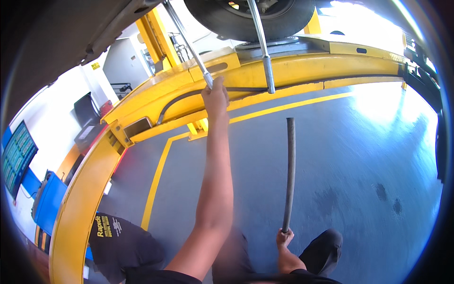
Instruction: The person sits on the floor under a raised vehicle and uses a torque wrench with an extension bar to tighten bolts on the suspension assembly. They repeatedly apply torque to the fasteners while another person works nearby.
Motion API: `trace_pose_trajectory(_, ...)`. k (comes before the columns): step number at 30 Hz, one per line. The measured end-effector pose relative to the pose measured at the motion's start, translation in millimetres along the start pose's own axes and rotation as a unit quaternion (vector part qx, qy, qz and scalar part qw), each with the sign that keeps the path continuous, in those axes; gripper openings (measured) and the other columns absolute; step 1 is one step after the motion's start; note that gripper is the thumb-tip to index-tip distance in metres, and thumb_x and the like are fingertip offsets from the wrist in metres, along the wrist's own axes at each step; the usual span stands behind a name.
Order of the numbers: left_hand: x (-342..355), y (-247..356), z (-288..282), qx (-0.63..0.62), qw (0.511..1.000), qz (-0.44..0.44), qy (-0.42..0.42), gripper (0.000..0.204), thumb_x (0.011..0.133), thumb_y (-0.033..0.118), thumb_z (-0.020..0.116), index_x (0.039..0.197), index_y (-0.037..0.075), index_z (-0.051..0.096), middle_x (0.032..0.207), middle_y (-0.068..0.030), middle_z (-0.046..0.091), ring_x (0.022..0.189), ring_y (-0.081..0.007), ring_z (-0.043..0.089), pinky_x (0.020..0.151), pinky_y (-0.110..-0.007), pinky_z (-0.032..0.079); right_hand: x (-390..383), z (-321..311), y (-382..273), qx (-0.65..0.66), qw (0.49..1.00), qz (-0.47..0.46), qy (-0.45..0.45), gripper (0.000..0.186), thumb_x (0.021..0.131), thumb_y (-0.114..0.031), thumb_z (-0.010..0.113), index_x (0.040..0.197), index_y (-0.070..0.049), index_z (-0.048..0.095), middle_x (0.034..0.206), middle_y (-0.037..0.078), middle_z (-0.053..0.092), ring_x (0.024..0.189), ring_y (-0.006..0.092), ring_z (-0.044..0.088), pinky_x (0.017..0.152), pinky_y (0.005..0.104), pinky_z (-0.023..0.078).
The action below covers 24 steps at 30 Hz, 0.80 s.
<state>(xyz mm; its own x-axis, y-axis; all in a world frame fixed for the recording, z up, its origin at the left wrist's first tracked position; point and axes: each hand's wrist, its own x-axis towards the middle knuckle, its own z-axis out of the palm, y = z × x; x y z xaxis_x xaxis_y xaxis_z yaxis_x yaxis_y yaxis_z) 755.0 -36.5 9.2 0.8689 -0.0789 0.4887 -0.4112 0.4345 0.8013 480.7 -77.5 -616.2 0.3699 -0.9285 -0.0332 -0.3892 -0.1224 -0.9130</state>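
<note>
My left hand [216,97] is raised and closed round the lower end of a long chrome bar [189,45], which slants up toward the vehicle underside. A second chrome bar [259,35] with a knurled grip hangs to its right, apart from both hands. The upper ends of both bars are out of the picture. Low down, my right hand [284,238] is wrapped round the bottom end of a grey pipe [290,175]. That pipe stands nearly upright, its upper end free in the air.
A yellow lift runway [293,68] crosses ahead, with a tire [255,21] on it. The vehicle underside [61,33] hangs overhead at left. A yellow lift beam [78,208] runs down the left, near a dark printed shirt [125,246]. A blue cabinet [49,201] stands beyond.
</note>
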Motion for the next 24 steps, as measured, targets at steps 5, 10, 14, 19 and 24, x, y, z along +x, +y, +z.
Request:
trace_pose_trajectory(5, 0, 4, -12, 0.012, 1.000, -0.005, 0.015, 0.039, 0.097, 0.025, 0.068, 0.071, 0.017, 0.041, 0.055, 0.0059, 0.037, 0.045, -0.0051, 0.032, 0.044, -0.027, 0.024, 9, -14, -1, -0.082, 0.988, 0.126, -0.021, 0.022, 0.084, -0.017, 0.068, 0.089, 0.003, 0.074, 0.084, 0.026, 0.073, 0.082, 0.0466, 0.074, 0.076, 0.0529, 0.056)
trace_pose_trajectory(10, 4, 7, -14, 0.031, 0.999, -0.018, 0.015, 0.042, 0.097, 0.027, 0.068, 0.069, 0.017, 0.040, 0.055, 0.0054, 0.037, 0.046, -0.0061, 0.033, 0.045, -0.028, 0.026, 6, -11, 12, -0.227, 0.943, 0.239, -0.039, 0.023, 0.089, -0.016, 0.067, 0.100, -0.001, 0.079, 0.102, 0.022, 0.078, 0.096, 0.0433, 0.076, 0.088, 0.0501, 0.061)
trace_pose_trajectory(14, 6, 10, -26, 0.047, 0.999, 0.001, 0.010, 0.043, 0.098, 0.028, 0.068, 0.068, 0.017, 0.039, 0.055, 0.0057, 0.036, 0.047, -0.0061, 0.032, 0.046, -0.028, 0.025, 5, 1, 22, -0.262, 0.942, 0.200, -0.062, 0.023, 0.092, -0.018, 0.071, 0.107, -0.003, 0.080, 0.108, 0.018, 0.078, 0.102, 0.0348, 0.077, 0.087, 0.0453, 0.064)
trace_pose_trajectory(19, 8, 8, -33, 0.052, 0.998, 0.011, 0.012, 0.044, 0.099, 0.027, 0.069, 0.067, 0.017, 0.040, 0.055, 0.0062, 0.037, 0.047, -0.0062, 0.031, 0.047, -0.029, 0.024, 18, 17, 48, -0.401, 0.903, 0.109, -0.106, 0.023, 0.094, -0.023, 0.072, 0.108, -0.007, 0.081, 0.111, 0.014, 0.079, 0.105, 0.0285, 0.078, 0.086, 0.0431, 0.065)
trace_pose_trajectory(24, 11, 1, -27, 0.044, 0.998, 0.027, 0.025, 0.043, 0.101, 0.026, 0.069, 0.069, 0.019, 0.040, 0.055, 0.0075, 0.033, 0.045, -0.0039, 0.027, 0.044, -0.027, 0.018, 34, 16, 79, -0.511, 0.815, 0.077, -0.263, 0.026, 0.098, -0.035, 0.070, 0.111, -0.015, 0.082, 0.113, 0.007, 0.079, 0.106, 0.0245, 0.078, 0.081, 0.0420, 0.066)
